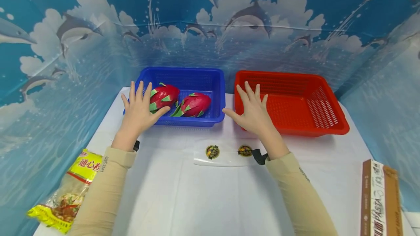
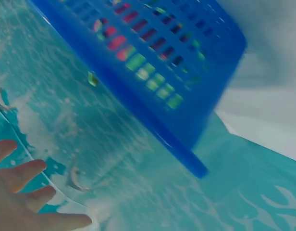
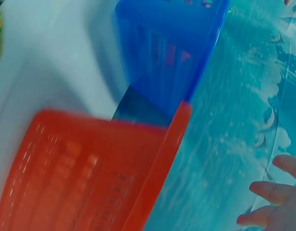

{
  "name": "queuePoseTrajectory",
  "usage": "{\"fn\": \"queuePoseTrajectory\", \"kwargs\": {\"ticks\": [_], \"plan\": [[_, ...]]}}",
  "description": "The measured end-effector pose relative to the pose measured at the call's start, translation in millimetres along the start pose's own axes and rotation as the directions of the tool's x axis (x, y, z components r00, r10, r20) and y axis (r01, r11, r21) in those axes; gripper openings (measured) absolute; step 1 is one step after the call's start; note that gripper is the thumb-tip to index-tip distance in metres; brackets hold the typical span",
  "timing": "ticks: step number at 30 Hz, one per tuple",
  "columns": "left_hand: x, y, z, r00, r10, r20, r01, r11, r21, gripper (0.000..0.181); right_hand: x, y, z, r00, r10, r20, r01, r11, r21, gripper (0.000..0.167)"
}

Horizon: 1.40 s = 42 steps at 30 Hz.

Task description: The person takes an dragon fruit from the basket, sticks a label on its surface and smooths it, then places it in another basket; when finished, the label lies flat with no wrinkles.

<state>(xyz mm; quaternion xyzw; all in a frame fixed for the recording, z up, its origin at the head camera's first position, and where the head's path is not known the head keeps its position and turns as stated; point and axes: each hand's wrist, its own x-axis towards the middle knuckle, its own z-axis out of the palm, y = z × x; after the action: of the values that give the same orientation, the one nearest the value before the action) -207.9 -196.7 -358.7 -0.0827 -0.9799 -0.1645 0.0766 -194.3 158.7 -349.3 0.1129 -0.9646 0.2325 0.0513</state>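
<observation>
Two red dragon fruits with green scales, one (image 1: 164, 95) and another (image 1: 195, 105), lie in a blue basket (image 1: 218, 97). My left hand (image 1: 139, 114), fingers spread, is over the basket's left front part and holds nothing. In the left wrist view this hand (image 2: 28, 197) shows beside the blue basket (image 2: 186, 115). My right hand (image 1: 254, 114) is spread over the left front part of a red basket (image 1: 328, 119), its thumb pointing toward the blue one. The right wrist view shows its fingertips (image 3: 273, 192) apart from the red basket (image 3: 80, 168).
A yellow-ended clear food packet (image 1: 70, 192) lies at the left, partly behind the left sleeve. A brown and white pasta box (image 1: 380, 199) is at the right edge. A clear plastic sheet with two round labels (image 1: 212, 152) lies between the forearms. A dolphin-print curtain (image 1: 197, 54) surrounds the table.
</observation>
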Motion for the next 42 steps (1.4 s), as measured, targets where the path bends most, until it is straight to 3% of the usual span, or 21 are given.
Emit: {"fn": "queuePoseTrajectory", "kwargs": {"ticks": [8, 13, 17, 19, 23, 28, 31, 36, 38, 42], "plan": [[4.8, -28.7, -5.8, 0.994, -0.09, 0.056, 0.096, 0.987, -0.128, 0.102, 21.0, -27.9, 14.6, 0.997, -0.027, 0.078, 0.023, 0.998, 0.057, 0.091], [7.1, -47.5, -3.7, 0.993, -0.114, 0.043, 0.12, 0.975, -0.186, 0.093, 35.2, -43.7, 26.7, 0.992, -0.037, 0.124, 0.025, 0.995, 0.099, 0.088], [8.6, -59.6, 1.9, 0.987, -0.159, 0.027, 0.161, 0.954, -0.252, 0.082, 46.3, -52.3, 38.9, 0.986, -0.035, 0.164, 0.006, 0.985, 0.173, 0.084], [9.0, -64.0, 5.2, 0.976, -0.212, 0.045, 0.216, 0.934, -0.285, 0.08, 51.8, -55.0, 45.9, 0.984, -0.014, 0.177, -0.025, 0.975, 0.22, 0.082], [9.3, -71.2, 11.9, 0.931, -0.349, 0.107, 0.365, 0.866, -0.341, 0.076, 62.4, -58.9, 59.8, 0.979, 0.031, 0.202, -0.09, 0.952, 0.291, 0.079], [8.2, -78.4, 18.1, 0.861, -0.486, 0.146, 0.497, 0.748, -0.44, 0.064, 73.3, -64.0, 73.1, 0.968, 0.093, 0.231, -0.172, 0.92, 0.352, 0.08], [7.5, -81.4, 21.9, 0.822, -0.544, 0.168, 0.543, 0.662, -0.517, 0.057, 77.9, -67.5, 78.9, 0.954, 0.147, 0.262, -0.242, 0.892, 0.382, 0.083], [7.0, -82.9, 28.2, 0.772, -0.597, 0.22, 0.575, 0.507, -0.642, 0.053, 84.1, -70.1, 87.4, 0.924, 0.217, 0.316, -0.335, 0.857, 0.391, 0.093], [7.5, -82.3, 29.8, 0.76, -0.608, 0.229, 0.579, 0.475, -0.663, 0.053, 86.9, -68.4, 90.5, 0.912, 0.248, 0.326, -0.371, 0.84, 0.396, 0.097], [6.0, -83.0, 30.9, 0.758, -0.612, 0.226, 0.573, 0.459, -0.679, 0.053, 90.9, -64.8, 98.2, 0.887, 0.313, 0.341, -0.44, 0.799, 0.41, 0.103]]}}
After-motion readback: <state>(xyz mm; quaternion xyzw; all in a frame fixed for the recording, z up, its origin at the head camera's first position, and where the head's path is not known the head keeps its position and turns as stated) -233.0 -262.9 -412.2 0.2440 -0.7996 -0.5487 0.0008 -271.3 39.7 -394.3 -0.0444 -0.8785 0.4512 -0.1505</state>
